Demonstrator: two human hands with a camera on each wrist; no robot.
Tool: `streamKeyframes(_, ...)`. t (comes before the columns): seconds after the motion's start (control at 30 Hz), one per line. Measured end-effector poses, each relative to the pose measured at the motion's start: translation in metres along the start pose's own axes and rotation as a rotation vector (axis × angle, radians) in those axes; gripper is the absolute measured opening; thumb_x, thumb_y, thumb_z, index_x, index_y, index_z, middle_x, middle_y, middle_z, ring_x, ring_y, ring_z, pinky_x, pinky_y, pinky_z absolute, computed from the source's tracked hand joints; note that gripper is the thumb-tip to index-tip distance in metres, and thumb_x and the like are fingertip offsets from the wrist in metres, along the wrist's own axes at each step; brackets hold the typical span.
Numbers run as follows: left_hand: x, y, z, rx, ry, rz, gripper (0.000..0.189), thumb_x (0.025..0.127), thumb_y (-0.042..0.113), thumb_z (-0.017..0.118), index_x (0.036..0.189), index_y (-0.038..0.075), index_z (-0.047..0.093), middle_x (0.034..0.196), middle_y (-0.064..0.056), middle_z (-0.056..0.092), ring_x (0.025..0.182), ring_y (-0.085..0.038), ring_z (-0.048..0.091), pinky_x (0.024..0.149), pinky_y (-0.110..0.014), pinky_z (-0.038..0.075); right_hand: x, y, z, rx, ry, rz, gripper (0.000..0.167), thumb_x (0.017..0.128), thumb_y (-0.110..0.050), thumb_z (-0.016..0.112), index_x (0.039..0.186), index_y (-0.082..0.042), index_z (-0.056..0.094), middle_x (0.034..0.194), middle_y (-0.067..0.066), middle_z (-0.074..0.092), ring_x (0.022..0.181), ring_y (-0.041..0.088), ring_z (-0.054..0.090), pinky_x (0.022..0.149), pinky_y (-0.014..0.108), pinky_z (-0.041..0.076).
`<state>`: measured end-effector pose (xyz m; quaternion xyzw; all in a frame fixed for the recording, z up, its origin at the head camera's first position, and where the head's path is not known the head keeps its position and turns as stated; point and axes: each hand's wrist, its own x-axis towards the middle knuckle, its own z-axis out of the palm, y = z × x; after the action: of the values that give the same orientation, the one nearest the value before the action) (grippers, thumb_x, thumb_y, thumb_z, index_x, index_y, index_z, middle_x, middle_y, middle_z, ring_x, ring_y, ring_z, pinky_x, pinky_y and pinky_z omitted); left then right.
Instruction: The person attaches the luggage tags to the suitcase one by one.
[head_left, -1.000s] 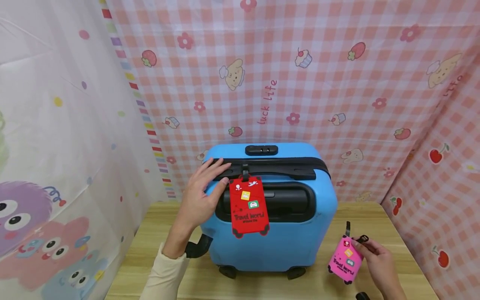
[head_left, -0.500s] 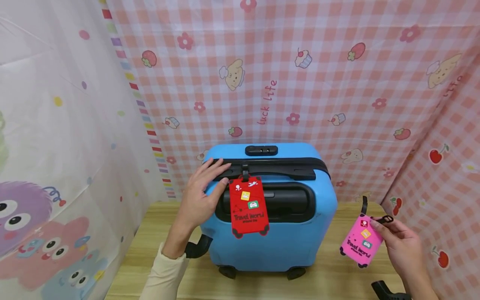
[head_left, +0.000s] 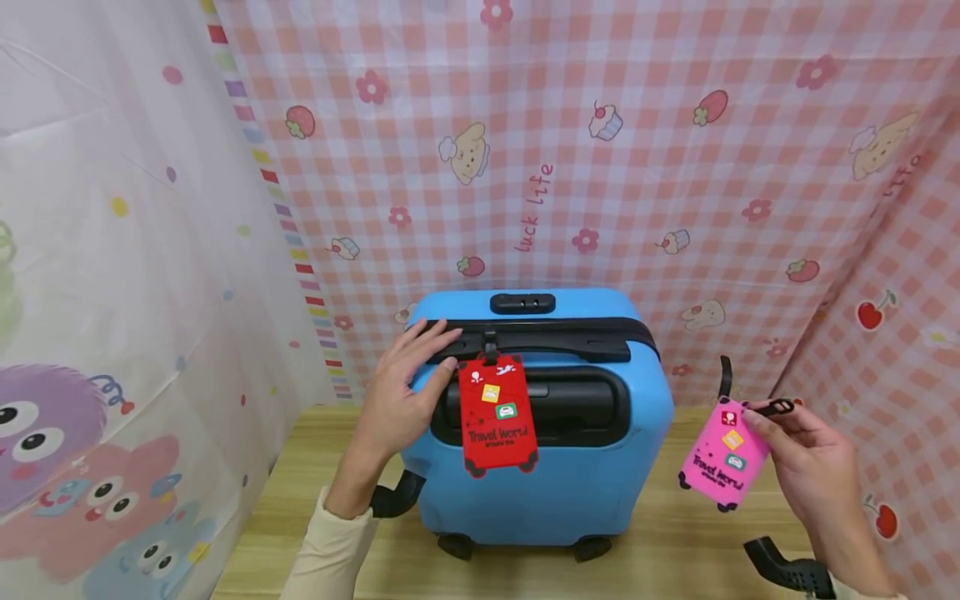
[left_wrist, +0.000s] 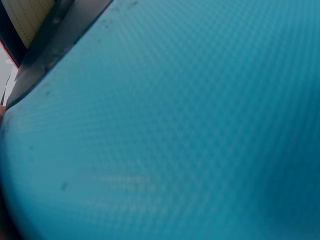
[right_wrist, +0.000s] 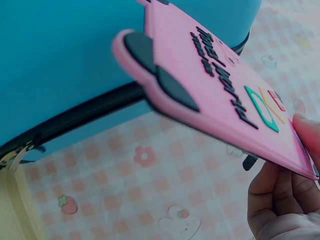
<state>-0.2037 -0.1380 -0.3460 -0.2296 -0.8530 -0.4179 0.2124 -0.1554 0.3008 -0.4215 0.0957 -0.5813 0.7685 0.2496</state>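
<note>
A blue suitcase (head_left: 525, 500) stands upright in the head view, its black carry handle (head_left: 577, 344) along the upper side. From that handle hangs a red luggage tag (head_left: 498, 421) on a black strap. My left hand (head_left: 397, 404) rests on the suitcase's upper left edge, fingers extended, beside the red tag. Right of the suitcase, my right hand (head_left: 817, 467) pinches a pink luggage tag (head_left: 723, 467) by its top corner, thumb in front. The pink tag's black strap is unfastened: one end (head_left: 725, 377) sticks up, and the buckle end (head_left: 776, 407) points right.
Under the suitcase is a wood-grain tabletop (head_left: 300, 500). A pink checked cloth (head_left: 570, 150) hangs behind and on the right, with a white cartoon-print sheet (head_left: 150, 275) on the left. A black combination lock (head_left: 522, 302) tops the suitcase.
My right hand has lifted the pink luggage tag up and to the right from near the table's front. My left hand has stayed on the suitcase.
</note>
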Motion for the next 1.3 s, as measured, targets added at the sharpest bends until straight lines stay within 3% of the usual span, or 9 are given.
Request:
streamKeyframes(0.13, 0.0, 0.0, 0.0, 0.001, 0.0, 0.002, 0.04, 0.1, 0.029, 0.056, 0.139, 0.021, 0.06, 0.151, -0.001, 0.048, 0.147, -0.022, 0.03, 0.116, -0.06, 0.021, 0.003, -0.005, 0.006, 0.054, -0.043, -0.031, 0.018, 0.091, 0.02, 0.053, 0.099, 0.012, 0.067, 0.096, 0.008, 0.075, 0.088, 0.013, 0.07, 0.077, 0.019, 0.056)
streamKeyframes(0.5, 0.0, 0.001, 0.0, 0.009, -0.001, -0.004, 0.04, 0.1, 0.03, 0.056, 0.139, 0.022, 0.06, 0.151, -0.001, 0.048, 0.148, -0.023, 0.029, 0.116, -0.061, 0.02, 0.011, -0.024, 0.027, 0.074, -0.119, -0.059, 0.02, 0.091, 0.02, 0.051, 0.101, 0.012, 0.066, 0.097, 0.009, 0.072, 0.086, 0.014, 0.069, 0.073, 0.02, 0.057)
streamKeyframes(0.87, -0.001, 0.0, 0.0, 0.009, -0.002, -0.003, 0.04, 0.1, 0.03, 0.055, 0.139, 0.021, 0.06, 0.151, -0.001, 0.048, 0.148, -0.022, 0.029, 0.115, -0.061, 0.021, 0.015, -0.032, 0.045, 0.283, -0.309, -0.155, 0.027, 0.09, 0.027, 0.042, 0.105, 0.02, 0.063, 0.102, 0.019, 0.072, 0.091, 0.023, 0.071, 0.075, 0.026, 0.058)
streamKeyframes(1.0, -0.001, 0.0, 0.001, 0.005, -0.003, -0.002, 0.04, 0.1, 0.03, 0.055, 0.139, 0.021, 0.059, 0.151, -0.001, 0.048, 0.148, -0.022, 0.029, 0.115, -0.061, 0.021, 0.014, -0.037, 0.053, 0.263, -0.365, -0.17, 0.025, 0.091, 0.026, 0.043, 0.106, 0.02, 0.062, 0.103, 0.019, 0.072, 0.092, 0.022, 0.07, 0.076, 0.025, 0.058)
streamKeyframes(1.2, 0.0, 0.0, 0.001, -0.003, 0.0, 0.0, 0.04, 0.1, 0.028, 0.056, 0.139, 0.02, 0.059, 0.151, -0.003, 0.048, 0.147, -0.023, 0.029, 0.115, -0.061, 0.021, 0.011, -0.047, 0.065, 0.083, -0.397, -0.154, 0.028, 0.092, 0.021, 0.049, 0.108, 0.009, 0.068, 0.103, 0.008, 0.073, 0.091, 0.015, 0.069, 0.077, 0.022, 0.057)
streamKeyframes(1.3, 0.0, 0.001, 0.0, -0.006, 0.003, 0.003, 0.04, 0.1, 0.028, 0.056, 0.139, 0.02, 0.06, 0.151, -0.003, 0.048, 0.147, -0.023, 0.029, 0.115, -0.061, 0.021, 0.014, -0.046, 0.071, 0.172, -0.451, -0.16, 0.027, 0.09, 0.026, 0.046, 0.109, 0.016, 0.064, 0.104, 0.014, 0.072, 0.091, 0.019, 0.069, 0.075, 0.024, 0.058)
